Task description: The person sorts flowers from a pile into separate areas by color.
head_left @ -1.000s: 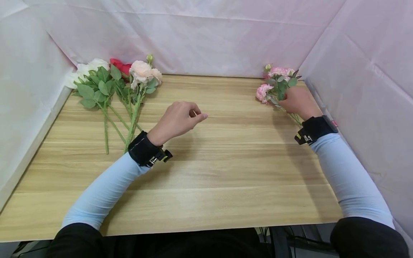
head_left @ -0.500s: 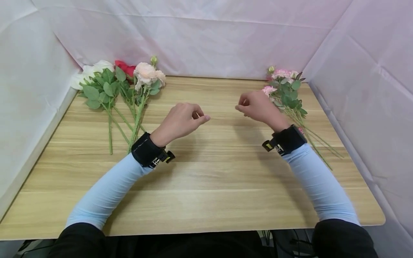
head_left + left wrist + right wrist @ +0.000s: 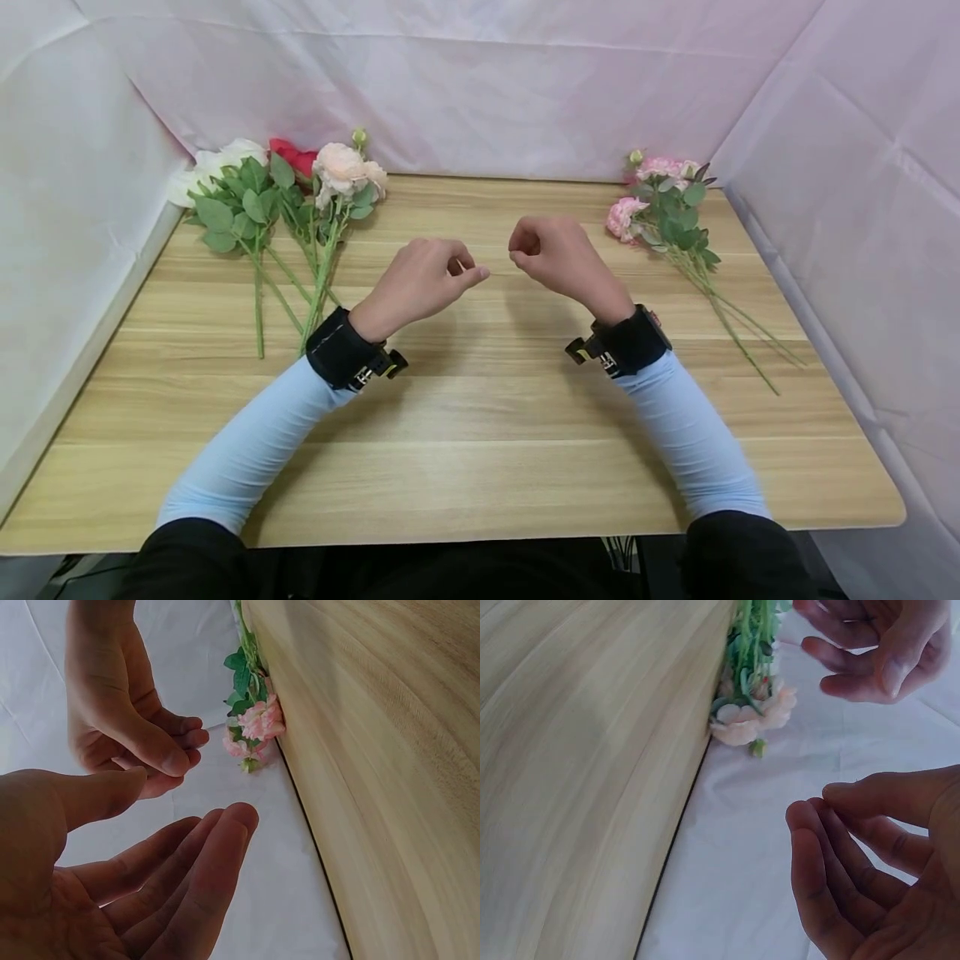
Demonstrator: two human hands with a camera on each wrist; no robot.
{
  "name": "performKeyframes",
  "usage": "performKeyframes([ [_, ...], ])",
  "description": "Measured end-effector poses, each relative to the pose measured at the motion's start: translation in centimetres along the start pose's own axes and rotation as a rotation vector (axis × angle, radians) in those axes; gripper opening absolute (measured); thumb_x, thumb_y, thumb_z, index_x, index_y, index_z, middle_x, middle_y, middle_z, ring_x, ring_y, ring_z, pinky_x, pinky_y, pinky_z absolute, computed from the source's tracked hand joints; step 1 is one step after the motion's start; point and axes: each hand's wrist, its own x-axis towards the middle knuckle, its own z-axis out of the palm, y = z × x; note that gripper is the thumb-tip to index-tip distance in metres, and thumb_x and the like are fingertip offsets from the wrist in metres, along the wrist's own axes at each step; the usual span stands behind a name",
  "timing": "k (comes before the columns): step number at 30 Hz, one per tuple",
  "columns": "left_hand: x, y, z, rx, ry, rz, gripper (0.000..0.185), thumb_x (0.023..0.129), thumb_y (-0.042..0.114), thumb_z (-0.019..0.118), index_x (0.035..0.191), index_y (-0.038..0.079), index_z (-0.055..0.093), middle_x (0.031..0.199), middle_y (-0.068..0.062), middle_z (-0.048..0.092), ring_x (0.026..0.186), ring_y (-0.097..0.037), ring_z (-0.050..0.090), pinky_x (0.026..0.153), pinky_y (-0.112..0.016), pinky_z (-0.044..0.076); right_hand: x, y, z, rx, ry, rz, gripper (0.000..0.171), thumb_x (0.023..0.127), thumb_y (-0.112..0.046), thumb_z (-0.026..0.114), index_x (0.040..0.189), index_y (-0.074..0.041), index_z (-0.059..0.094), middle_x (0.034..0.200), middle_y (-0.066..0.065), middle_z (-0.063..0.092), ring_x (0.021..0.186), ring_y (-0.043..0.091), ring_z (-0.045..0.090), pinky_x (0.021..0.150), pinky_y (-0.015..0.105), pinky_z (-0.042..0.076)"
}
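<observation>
Here's the wood-grain table (image 3: 480, 467), stretching beneath both hands and out past them on either side. White cloth (image 3: 487, 100) rises behind it, well beyond the fingertips, and folds round to the left and the right, creased in places. Loose cables (image 3: 621, 552) show below the near edge, on the person's side of the hands.

Now the left hand (image 3: 416, 279): over the middle of the table, fingers loosely bent, thumb spread away from them. Facing it, near but apart, the right hand (image 3: 561, 260) curls loosely, thumb tip right by the fingertips; whether they touch, I can't tell.

Out to the right of the right hand lies the pink flower spray (image 3: 686, 217), blooms at the back edge, stems slanting toward the person. Over left and beyond the left hand: peach flowers (image 3: 341, 169) nearest, then a red flower (image 3: 292, 157), then white flowers (image 3: 236, 154) farthest out, green stems crossing, some running down to the left black wristband (image 3: 336, 346).
</observation>
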Motion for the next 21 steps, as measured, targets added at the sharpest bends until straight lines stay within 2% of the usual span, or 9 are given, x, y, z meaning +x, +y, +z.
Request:
performKeyframes([
  [13, -0.1, 0.1, -1.3, 0.030, 0.039, 0.005, 0.033, 0.101, 0.041, 0.066, 0.105, 0.011, 0.078, 0.095, -0.007, 0.078, 0.084, -0.022, 0.072, 0.074, -0.037, 0.055, -0.2, -0.9, 0.3, 0.041, 0.000, -0.018, 0.005, 0.095, -0.011, 0.071, 0.096, -0.008, 0.075, 0.086, 0.007, 0.075, 0.076, 0.019, 0.069, 0.072, 0.034, 0.054],
  [21, 0.2, -2.9, -3.8, 0.106, 0.120, -0.080, 0.039, 0.101, 0.041, 0.065, 0.107, 0.005, 0.078, 0.102, -0.014, 0.078, 0.090, -0.029, 0.072, 0.081, -0.044, 0.055, -0.6, -0.7, 0.1, 0.060, -0.004, 0.014, 0.006, 0.096, -0.013, 0.070, 0.097, -0.010, 0.076, 0.087, 0.006, 0.075, 0.076, 0.017, 0.068, 0.074, 0.033, 0.052],
])
